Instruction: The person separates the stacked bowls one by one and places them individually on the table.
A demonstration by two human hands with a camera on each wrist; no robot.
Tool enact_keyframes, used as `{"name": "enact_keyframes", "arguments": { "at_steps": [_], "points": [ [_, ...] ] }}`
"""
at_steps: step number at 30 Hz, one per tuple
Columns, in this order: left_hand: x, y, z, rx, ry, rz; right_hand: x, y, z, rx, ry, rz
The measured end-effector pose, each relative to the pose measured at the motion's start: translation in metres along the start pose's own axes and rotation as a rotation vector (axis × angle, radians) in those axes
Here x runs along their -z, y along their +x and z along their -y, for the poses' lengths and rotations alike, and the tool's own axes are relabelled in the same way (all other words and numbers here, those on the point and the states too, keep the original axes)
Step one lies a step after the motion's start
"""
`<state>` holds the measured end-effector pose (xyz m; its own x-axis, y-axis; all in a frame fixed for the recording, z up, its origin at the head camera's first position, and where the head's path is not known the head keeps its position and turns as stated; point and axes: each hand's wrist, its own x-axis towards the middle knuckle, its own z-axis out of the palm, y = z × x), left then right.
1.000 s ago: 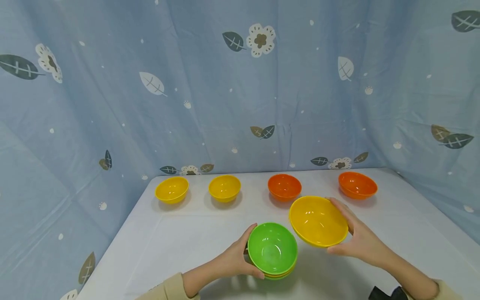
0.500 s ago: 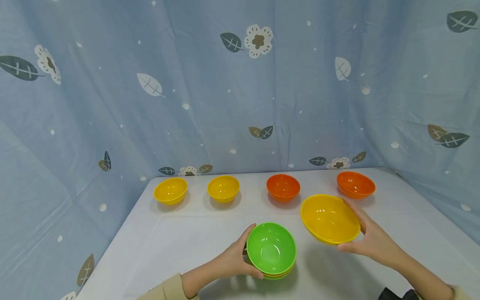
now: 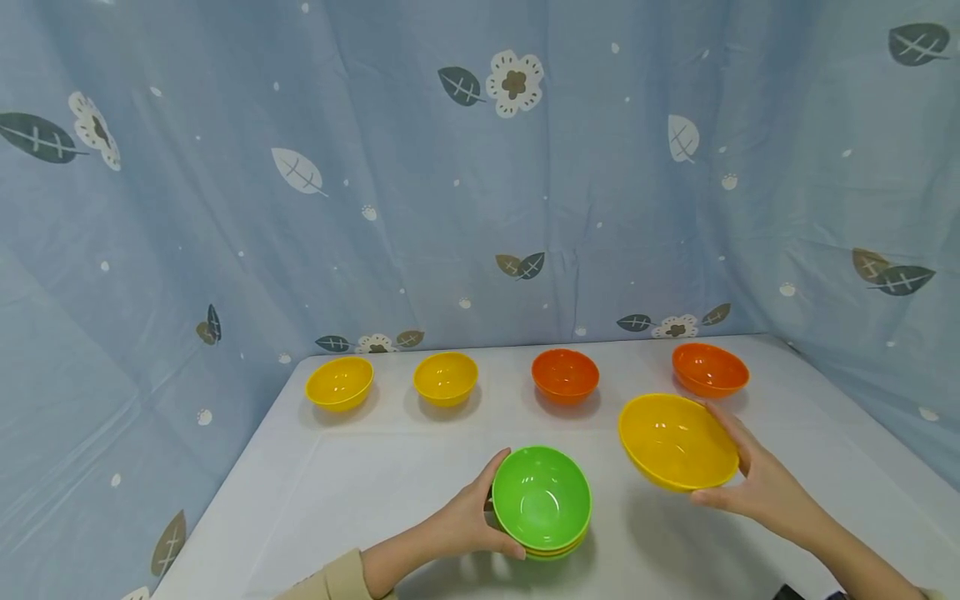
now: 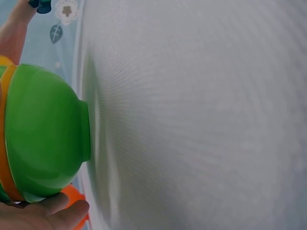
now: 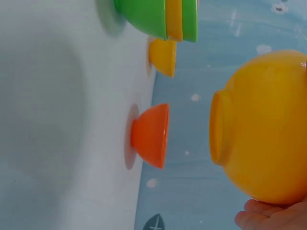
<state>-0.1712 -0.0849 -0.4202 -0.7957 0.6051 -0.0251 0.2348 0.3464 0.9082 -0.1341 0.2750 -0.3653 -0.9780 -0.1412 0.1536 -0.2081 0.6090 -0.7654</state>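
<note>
My left hand (image 3: 476, 518) holds a small stack of bowls at its left side, thumb and fingers spread round it. A green bowl (image 3: 542, 498) tops the stack, with a yellow layer and another green bowl (image 4: 45, 129) beneath it. The lowest bowl's foot sits at the white tabletop. To the right, my right hand (image 3: 768, 483) grips a larger yellow bowl (image 3: 677, 443) by its right side. This bowl hangs above the table, its foot off the cloth in the right wrist view, and tilts with its inside facing me.
Along the back of the white table (image 3: 375, 483) stand two yellow bowls, one at far left (image 3: 340, 385) and another yellow bowl (image 3: 446, 380) beside it. Farther right are an orange bowl (image 3: 566, 377) and a second orange bowl (image 3: 709, 371). A blue patterned curtain (image 3: 420, 167) hangs behind.
My right hand has carried the yellow bowl to the right, away from the stack. The left hand and the stack have stayed nearly where they were.
</note>
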Motion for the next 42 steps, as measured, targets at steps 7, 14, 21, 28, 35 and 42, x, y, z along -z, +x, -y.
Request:
{"name": "enact_keyframes", "arguments": {
  "at_steps": [7, 14, 21, 28, 35, 42],
  "points": [
    [0.0, 0.0, 0.0, 0.002, 0.006, -0.002, 0.005, -0.002, -0.006, -0.06, -0.03, -0.006],
    [0.0, 0.0, 0.0, -0.007, 0.006, 0.001, 0.01, -0.005, -0.014, -0.077, -0.014, -0.011],
    [0.0, -0.001, 0.0, -0.005, 0.013, -0.005, 0.014, -0.008, -0.017, -0.104, -0.02, -0.006],
    [0.0, -0.001, -0.001, 0.004, 0.015, -0.008, 0.017, -0.01, -0.023, -0.145, -0.068, -0.015],
    [0.001, 0.0, 0.0, 0.002, 0.017, -0.001, 0.021, -0.011, -0.027, -0.19, -0.096, -0.023],
    [0.001, 0.0, 0.001, -0.004, 0.013, 0.003, 0.025, -0.016, -0.031, -0.172, -0.095, -0.047]
  ]
}}
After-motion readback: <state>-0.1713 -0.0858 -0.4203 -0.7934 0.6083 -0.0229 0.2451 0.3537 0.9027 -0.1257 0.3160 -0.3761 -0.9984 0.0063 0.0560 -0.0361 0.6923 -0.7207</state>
